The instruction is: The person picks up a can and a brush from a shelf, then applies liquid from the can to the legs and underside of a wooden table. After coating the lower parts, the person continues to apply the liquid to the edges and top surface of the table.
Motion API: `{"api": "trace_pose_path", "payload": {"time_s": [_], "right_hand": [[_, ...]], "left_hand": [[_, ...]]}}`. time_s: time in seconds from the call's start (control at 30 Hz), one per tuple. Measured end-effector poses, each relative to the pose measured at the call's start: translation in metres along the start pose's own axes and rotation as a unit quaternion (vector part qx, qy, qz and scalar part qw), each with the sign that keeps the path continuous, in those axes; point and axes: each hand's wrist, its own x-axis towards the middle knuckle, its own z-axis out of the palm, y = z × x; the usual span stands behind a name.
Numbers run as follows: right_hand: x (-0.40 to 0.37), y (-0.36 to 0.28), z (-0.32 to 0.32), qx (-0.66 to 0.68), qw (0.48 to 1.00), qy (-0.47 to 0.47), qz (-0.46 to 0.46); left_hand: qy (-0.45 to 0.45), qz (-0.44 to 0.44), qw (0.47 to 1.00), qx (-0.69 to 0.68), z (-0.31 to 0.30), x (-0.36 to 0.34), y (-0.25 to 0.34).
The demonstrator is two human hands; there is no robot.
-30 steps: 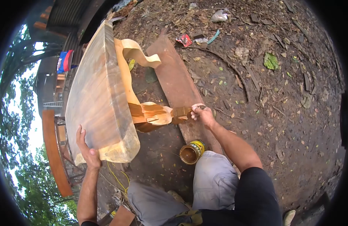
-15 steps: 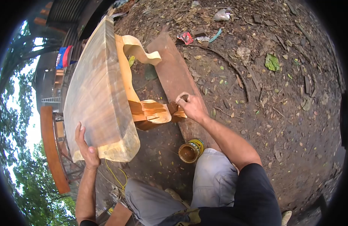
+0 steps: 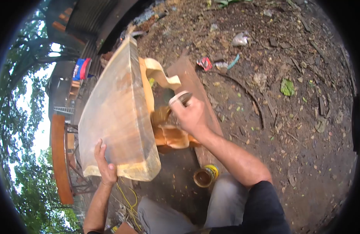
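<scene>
My left hand [image 3: 106,163] rests against the lower edge of a large seat-like piece [image 3: 113,113] wrapped in clear film, its fingers apart. My right hand [image 3: 191,113] is closed around a brush [image 3: 184,99], whose bristles are blurred near the wooden legs. One curved leg [image 3: 162,74] is pale; the nearer carved leg [image 3: 174,136] is orange-brown and looks wet. An open can [image 3: 205,176] with brown liquid stands on the ground near my knee, below my right hand.
A brown board [image 3: 195,89] lies beneath the legs. Leaves, a curved stick [image 3: 252,91] and litter cover the dirt to the right. A yellow cord [image 3: 127,199] lies near my left forearm. Another brown wooden piece [image 3: 61,160] stands at the left.
My right hand has risen slightly and moved toward the upper part of the nearer leg, and the brush shows more. The whole view has shifted; my left hand stays on the wrapped piece.
</scene>
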Motion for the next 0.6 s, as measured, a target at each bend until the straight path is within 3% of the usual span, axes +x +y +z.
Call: {"api": "trace_pose_path", "payload": {"time_s": [0.07, 0.13, 0.33, 0.43, 0.47, 0.6], "right_hand": [[0.043, 0.016, 0.008, 0.126, 0.984, 0.059, 0.108], [0.091, 0.06, 0.024, 0.147, 0.976, 0.105, 0.12], [0.19, 0.107, 0.094, 0.386, 0.884, 0.097, 0.245], [0.193, 0.105, 0.129, 0.399, 0.879, 0.094, 0.243], [0.19, 0.107, 0.133, 0.337, 0.906, 0.071, 0.245], [0.131, 0.114, 0.101, 0.291, 0.933, 0.018, 0.21]], "left_hand": [[-0.002, 0.002, 1.0, 0.005, -0.001, 0.0, 0.001], [0.001, 0.004, 1.0, 0.002, -0.001, -0.003, 0.0], [-0.014, 0.007, 1.0, 0.011, -0.002, 0.001, 0.002], [-0.011, 0.007, 1.0, 0.004, -0.002, 0.0, 0.0], [-0.012, 0.006, 1.0, 0.0, -0.001, 0.0, -0.001], [-0.019, 0.006, 1.0, 0.004, -0.003, 0.001, 0.0]]}}
